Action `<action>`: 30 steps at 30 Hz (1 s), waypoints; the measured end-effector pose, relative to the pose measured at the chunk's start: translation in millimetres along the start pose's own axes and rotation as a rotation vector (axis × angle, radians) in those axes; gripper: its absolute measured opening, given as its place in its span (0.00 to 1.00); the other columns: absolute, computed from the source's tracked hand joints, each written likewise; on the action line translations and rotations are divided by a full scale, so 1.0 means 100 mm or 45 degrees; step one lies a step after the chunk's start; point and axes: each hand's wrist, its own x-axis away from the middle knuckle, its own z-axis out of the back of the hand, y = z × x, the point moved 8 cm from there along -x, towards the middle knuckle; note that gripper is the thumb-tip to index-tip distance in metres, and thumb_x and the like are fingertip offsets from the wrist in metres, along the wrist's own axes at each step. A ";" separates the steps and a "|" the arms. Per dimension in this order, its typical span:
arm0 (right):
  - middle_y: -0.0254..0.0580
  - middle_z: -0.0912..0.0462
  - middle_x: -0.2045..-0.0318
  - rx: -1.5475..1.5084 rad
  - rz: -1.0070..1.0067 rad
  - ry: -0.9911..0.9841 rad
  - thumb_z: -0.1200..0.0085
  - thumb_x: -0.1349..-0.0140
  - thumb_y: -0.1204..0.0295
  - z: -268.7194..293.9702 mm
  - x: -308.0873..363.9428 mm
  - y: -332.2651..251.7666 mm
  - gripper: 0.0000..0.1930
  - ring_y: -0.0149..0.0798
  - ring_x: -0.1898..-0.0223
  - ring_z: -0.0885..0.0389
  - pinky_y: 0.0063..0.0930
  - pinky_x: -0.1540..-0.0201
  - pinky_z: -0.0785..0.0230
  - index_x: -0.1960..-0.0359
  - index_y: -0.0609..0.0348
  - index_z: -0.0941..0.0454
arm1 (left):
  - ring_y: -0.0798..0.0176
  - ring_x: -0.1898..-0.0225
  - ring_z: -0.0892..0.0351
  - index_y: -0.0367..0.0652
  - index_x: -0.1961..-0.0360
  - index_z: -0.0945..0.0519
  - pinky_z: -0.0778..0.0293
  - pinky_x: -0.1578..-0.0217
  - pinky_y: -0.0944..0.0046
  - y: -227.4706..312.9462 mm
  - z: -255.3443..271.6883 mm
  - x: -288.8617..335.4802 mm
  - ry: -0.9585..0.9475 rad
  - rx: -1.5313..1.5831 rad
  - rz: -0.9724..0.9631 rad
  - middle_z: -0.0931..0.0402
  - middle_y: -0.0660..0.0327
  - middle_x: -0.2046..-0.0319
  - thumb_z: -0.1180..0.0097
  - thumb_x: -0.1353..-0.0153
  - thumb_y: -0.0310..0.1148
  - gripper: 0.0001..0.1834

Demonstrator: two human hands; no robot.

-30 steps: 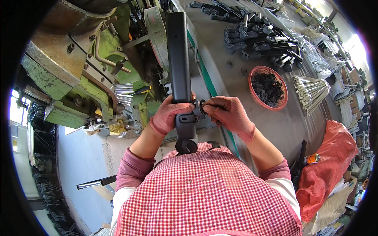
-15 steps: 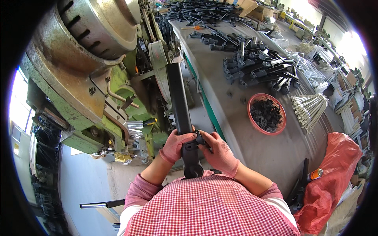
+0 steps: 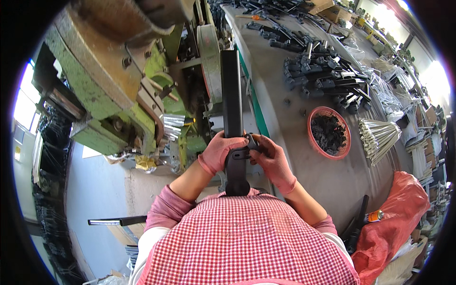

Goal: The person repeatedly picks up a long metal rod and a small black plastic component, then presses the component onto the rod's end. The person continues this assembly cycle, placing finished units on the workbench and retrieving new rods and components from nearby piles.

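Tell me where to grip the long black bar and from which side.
Probably take the black bar just beyond the left hand, from the person's left: that stretch looks straight and slim, while the right hand crowds the fitting on the other side.

No words, numbers or signs can be read. A label, mainly orange with some darker and paler markings, is borne by the small can [image 3: 375, 216] lying at the edge of the red plastic sack [image 3: 394, 228]; its print is too small to be made out. At the far left, a small yellowish patch [image 3: 17, 153] is seen on the pale wall [image 3: 25, 185]; whether it is a notice cannot be told.
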 end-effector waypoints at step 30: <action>0.29 0.21 0.68 0.406 -0.048 0.285 0.49 0.36 0.82 -0.75 0.02 0.70 0.08 0.22 0.70 0.25 0.19 0.71 0.30 0.57 0.63 0.22 | 0.68 0.65 0.21 0.36 0.54 0.21 0.23 0.60 0.64 -0.24 1.01 0.66 0.299 -0.392 -0.323 0.19 0.60 0.66 0.33 0.46 0.39 0.22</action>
